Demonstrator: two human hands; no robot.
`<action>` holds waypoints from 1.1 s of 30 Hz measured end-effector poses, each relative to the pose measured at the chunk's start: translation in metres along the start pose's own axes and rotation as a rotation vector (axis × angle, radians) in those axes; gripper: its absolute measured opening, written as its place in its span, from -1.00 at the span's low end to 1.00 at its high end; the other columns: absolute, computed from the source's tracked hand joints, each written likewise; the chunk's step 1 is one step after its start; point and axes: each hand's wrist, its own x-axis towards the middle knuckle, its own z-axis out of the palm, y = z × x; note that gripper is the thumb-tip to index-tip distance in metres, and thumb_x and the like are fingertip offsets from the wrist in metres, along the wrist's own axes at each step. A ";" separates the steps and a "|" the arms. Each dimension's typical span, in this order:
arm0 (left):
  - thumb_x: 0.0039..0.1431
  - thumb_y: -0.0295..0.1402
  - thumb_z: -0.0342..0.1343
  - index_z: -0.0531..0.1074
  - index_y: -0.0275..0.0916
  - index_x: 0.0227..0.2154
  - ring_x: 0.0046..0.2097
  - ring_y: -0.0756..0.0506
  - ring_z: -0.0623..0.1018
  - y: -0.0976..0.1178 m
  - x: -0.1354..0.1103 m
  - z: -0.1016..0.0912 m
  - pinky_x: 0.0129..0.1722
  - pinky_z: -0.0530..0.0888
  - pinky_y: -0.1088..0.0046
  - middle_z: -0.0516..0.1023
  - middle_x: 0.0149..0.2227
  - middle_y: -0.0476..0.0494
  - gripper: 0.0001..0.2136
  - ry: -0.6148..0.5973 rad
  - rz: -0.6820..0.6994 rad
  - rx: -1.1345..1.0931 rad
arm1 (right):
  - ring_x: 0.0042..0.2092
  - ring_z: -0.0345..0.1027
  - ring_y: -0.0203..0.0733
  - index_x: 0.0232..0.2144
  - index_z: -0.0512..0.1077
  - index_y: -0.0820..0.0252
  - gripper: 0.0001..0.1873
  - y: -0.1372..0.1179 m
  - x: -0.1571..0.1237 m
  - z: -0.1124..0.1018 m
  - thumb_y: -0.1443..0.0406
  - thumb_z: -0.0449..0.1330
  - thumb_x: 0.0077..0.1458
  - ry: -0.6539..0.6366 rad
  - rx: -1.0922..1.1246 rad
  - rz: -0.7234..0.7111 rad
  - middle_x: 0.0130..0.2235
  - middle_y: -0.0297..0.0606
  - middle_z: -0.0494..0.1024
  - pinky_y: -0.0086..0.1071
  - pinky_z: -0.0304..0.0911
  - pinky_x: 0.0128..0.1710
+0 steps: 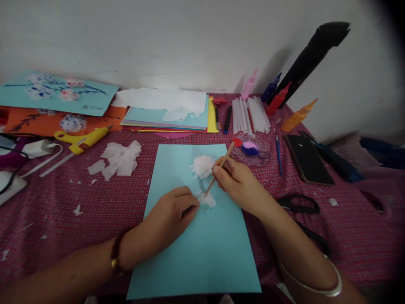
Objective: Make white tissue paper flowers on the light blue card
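Observation:
A sheet of light blue paper (196,253) lies in front of me, with a ruffled white paper flower (202,166) on its upper part. My right hand (237,181) is closed round a thin wooden stick (228,153), slanting down to the left. The stick's lower tip touches a small white tissue paper piece (209,201) just below the flower. My left hand (172,215) rests on the blue sheet with curled fingers, its fingertips pinched at the left edge of that tissue piece; the exact grip is partly hidden.
Loose white paper squares (122,158) and a yellow glue gun (84,139) lie left. Stacked coloured paper (167,118), glue sticks (249,116) and paint bottles (295,118) stand behind. Black scissors (300,204), a paintbrush (278,155) and a phone (308,160) lie right.

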 end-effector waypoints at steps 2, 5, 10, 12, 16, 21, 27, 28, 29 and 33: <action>0.20 -0.52 0.03 0.50 -0.26 -0.40 -0.32 -0.01 0.43 -0.001 -0.001 0.001 -0.31 0.39 0.47 0.45 -0.39 -0.07 -0.85 -0.001 0.004 -0.024 | -0.47 0.19 -0.30 -0.41 0.26 0.17 -0.79 -0.001 0.000 -0.001 0.21 -0.02 0.23 0.021 0.019 -0.003 -0.52 -0.40 0.30 -0.41 0.05 -0.47; 0.20 -0.50 0.04 0.51 -0.25 -0.37 -0.31 -0.02 0.44 -0.002 -0.002 0.003 -0.29 0.40 0.46 0.46 -0.38 -0.07 -0.85 0.005 0.021 -0.029 | -0.48 0.18 -0.30 -0.44 0.25 0.17 -0.78 -0.004 -0.001 -0.003 0.21 -0.02 0.22 0.080 0.045 -0.003 -0.53 -0.39 0.30 -0.40 0.05 -0.47; 0.21 -0.49 0.04 0.51 -0.24 -0.34 -0.30 -0.02 0.44 -0.005 -0.005 0.007 -0.27 0.42 0.46 0.47 -0.36 -0.08 -0.86 0.024 0.051 -0.029 | -0.49 0.18 -0.31 -0.43 0.26 0.17 -0.80 -0.007 -0.002 -0.001 0.23 -0.01 0.22 0.083 0.090 -0.018 -0.53 -0.41 0.29 -0.40 0.07 -0.45; 0.22 -0.48 0.04 0.51 -0.24 -0.34 -0.29 -0.02 0.45 -0.006 -0.006 0.008 -0.27 0.42 0.46 0.47 -0.35 -0.08 -0.86 0.030 0.065 -0.020 | -0.50 0.17 -0.32 -0.40 0.27 0.16 -0.81 -0.008 -0.003 0.001 0.22 -0.01 0.23 0.042 0.096 -0.042 -0.54 -0.43 0.28 -0.40 0.06 -0.46; 0.26 -0.46 0.00 0.49 -0.26 -0.37 -0.31 -0.02 0.44 -0.005 -0.005 0.007 -0.29 0.41 0.46 0.46 -0.37 -0.08 -0.83 0.008 0.093 0.028 | -0.50 0.14 -0.34 -0.41 0.26 0.16 -0.82 -0.009 -0.005 0.006 0.25 0.00 0.23 -0.014 0.048 -0.102 -0.52 -0.44 0.26 -0.42 0.04 -0.47; 0.24 -0.49 0.00 0.45 -0.28 -0.42 -0.34 -0.01 0.42 -0.004 -0.003 0.007 -0.33 0.38 0.48 0.43 -0.39 -0.07 -0.83 0.005 0.088 0.058 | -0.46 0.22 -0.29 -0.41 0.25 0.15 -0.82 -0.014 -0.005 0.007 0.24 -0.02 0.23 -0.067 -0.076 -0.098 -0.50 -0.39 0.31 -0.40 0.05 -0.45; 0.19 -0.41 0.07 0.42 -0.29 -0.41 -0.37 0.01 0.40 -0.001 0.002 0.003 -0.37 0.33 0.51 0.42 -0.41 -0.04 -0.90 0.047 0.011 -0.077 | -0.44 0.31 -0.22 -0.37 0.29 0.19 -0.82 -0.026 -0.005 0.006 0.28 -0.05 0.23 -0.131 -0.280 -0.095 -0.46 -0.31 0.40 -0.36 0.08 -0.43; 0.18 -0.39 0.07 0.41 -0.29 -0.42 -0.40 0.03 0.37 0.000 0.003 0.001 -0.41 0.31 0.52 0.40 -0.44 -0.01 -0.89 0.065 -0.043 -0.124 | -0.45 0.31 -0.21 -0.37 0.29 0.19 -0.82 -0.028 -0.005 0.006 0.28 -0.05 0.23 -0.137 -0.310 -0.102 -0.47 -0.30 0.41 -0.36 0.07 -0.44; 0.18 -0.36 0.05 0.39 -0.29 -0.44 -0.43 0.04 0.35 0.001 0.005 -0.002 -0.44 0.29 0.53 0.37 -0.48 0.02 -0.87 0.084 -0.101 -0.178 | -0.45 0.31 -0.21 -0.38 0.29 0.20 -0.82 -0.029 -0.006 0.006 0.29 -0.05 0.23 -0.142 -0.342 -0.111 -0.47 -0.30 0.41 -0.36 0.06 -0.45; 0.22 -0.29 -0.04 0.28 -0.26 -0.54 -0.52 0.07 0.23 0.003 0.014 -0.013 -0.53 0.21 0.56 0.22 -0.58 0.10 -0.75 0.121 -0.275 -0.411 | -0.47 0.31 -0.20 -0.38 0.30 0.20 -0.82 -0.032 -0.009 0.008 0.28 -0.04 0.23 -0.145 -0.436 -0.161 -0.48 -0.29 0.42 -0.36 0.02 -0.47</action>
